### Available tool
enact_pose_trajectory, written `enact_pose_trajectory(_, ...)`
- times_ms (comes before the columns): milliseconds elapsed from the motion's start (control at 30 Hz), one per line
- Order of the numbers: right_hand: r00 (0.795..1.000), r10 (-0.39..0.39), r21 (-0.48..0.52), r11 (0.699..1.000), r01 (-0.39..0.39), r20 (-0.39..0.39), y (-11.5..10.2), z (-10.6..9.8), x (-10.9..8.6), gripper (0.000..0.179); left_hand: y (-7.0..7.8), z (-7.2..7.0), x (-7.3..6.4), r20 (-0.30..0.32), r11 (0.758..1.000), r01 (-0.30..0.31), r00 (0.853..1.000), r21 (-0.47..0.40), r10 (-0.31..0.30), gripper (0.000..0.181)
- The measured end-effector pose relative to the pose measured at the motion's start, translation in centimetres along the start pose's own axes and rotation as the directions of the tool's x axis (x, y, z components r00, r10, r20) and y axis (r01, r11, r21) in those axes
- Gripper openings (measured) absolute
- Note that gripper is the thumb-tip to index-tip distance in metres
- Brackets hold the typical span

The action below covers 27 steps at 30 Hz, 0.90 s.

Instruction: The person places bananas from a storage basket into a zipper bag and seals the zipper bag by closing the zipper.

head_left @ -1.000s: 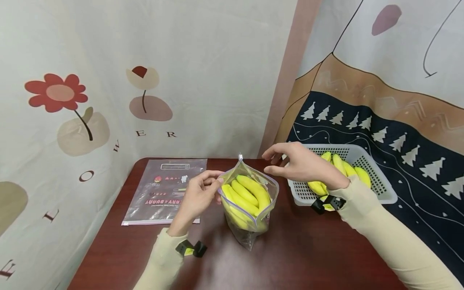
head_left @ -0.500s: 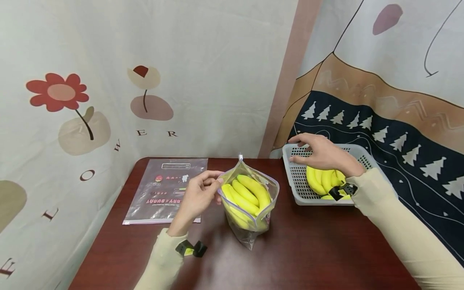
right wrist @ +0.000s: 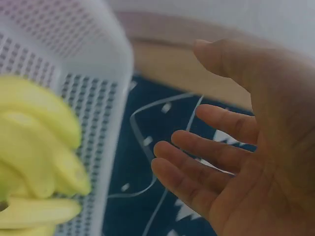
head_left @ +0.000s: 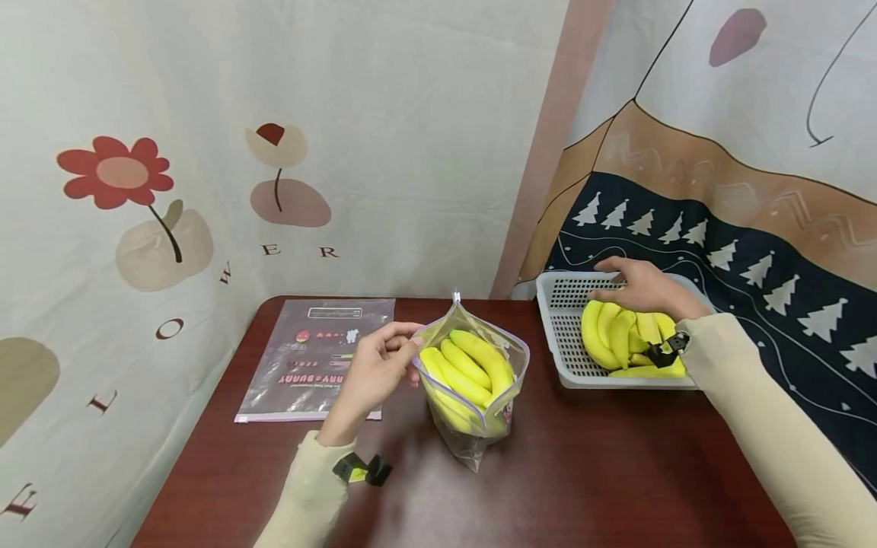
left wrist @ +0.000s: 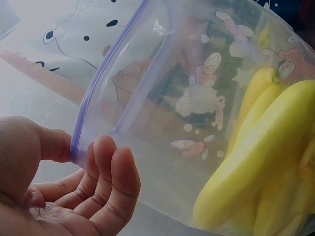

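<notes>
My left hand (head_left: 378,367) pinches the purple-edged rim of a clear zip bag (head_left: 473,449) between thumb and fingers. The bag stands upright with its mouth spread, and several yellow bananas (head_left: 479,361) are inside it. In the left wrist view the pinched rim (left wrist: 78,128) and the bananas (left wrist: 256,162) show through the printed plastic. Over the grey basket (head_left: 563,335) hovers my right hand (head_left: 647,288), fingers spread and holding nothing. Below it in the basket lie several more bananas (head_left: 620,335). The right wrist view shows the palm beside the basket wall (right wrist: 115,98), apart from the bananas (right wrist: 39,142).
A second printed zip bag (head_left: 315,365) lies flat at the table's left. The brown table (head_left: 548,472) meets a printed cloth wall (head_left: 411,152) at the back. A dark tree-patterned cloth (head_left: 808,365) hangs at the right, close to the basket.
My right hand has moved right, from near the zip bag to above the basket, uncovering more of its bananas. The left hand keeps its pinch on the bag rim.
</notes>
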State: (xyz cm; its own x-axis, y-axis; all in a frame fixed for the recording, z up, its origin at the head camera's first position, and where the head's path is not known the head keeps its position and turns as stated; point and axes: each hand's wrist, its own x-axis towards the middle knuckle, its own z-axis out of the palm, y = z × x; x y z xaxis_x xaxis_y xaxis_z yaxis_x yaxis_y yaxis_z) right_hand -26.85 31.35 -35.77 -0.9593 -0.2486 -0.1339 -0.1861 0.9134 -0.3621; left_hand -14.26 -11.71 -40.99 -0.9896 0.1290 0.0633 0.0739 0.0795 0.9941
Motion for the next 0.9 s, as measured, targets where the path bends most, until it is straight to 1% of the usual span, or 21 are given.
enact_pose_trajectory(200,0.992,0.114,0.019,0.993,-0.115,0.058,3.0,0.5,0.3,0.073,0.1,0.0,0.0,-0.002,1.000,0.012,1.000,-0.004,-0.013,0.026)
enact_pose_trajectory(267,0.988,0.137,0.010,0.990,-0.138,0.070,3.8,0.7,0.4,0.073,0.1,0.0,0.0,-0.001,1.000,0.016,1.000,-0.005,-0.016,0.026)
enact_pose_trajectory(400,0.983,0.158,-0.020,0.987,-0.157,0.098,5.4,1.5,0.6,0.075,0.1,0.0,0.0,0.000,1.000,0.015,1.000,-0.004,-0.015,0.027)
enact_pose_trajectory(533,0.967,0.213,-0.053,0.977,-0.207,0.143,6.7,2.7,0.8,0.080,0.1,0.1,0.1,0.002,1.000,0.010,1.000,-0.005,-0.010,0.026)
enact_pose_trajectory(667,0.950,0.269,-0.090,0.962,-0.257,0.158,6.9,3.8,0.8,0.076,0.2,0.2,0.1,0.005,1.000,0.009,1.000,-0.001,-0.009,0.026)
enact_pose_trajectory(767,0.939,0.308,-0.103,0.950,-0.295,0.153,6.5,4.3,0.9,0.064,0.2,0.2,0.0,0.003,1.000,0.008,1.000,0.003,-0.008,0.026)
enact_pose_trajectory(900,0.915,0.374,-0.090,0.927,-0.364,0.152,5.7,4.9,0.9,0.053,0.2,0.3,0.0,0.001,1.000,0.007,1.000,0.012,-0.007,0.025)
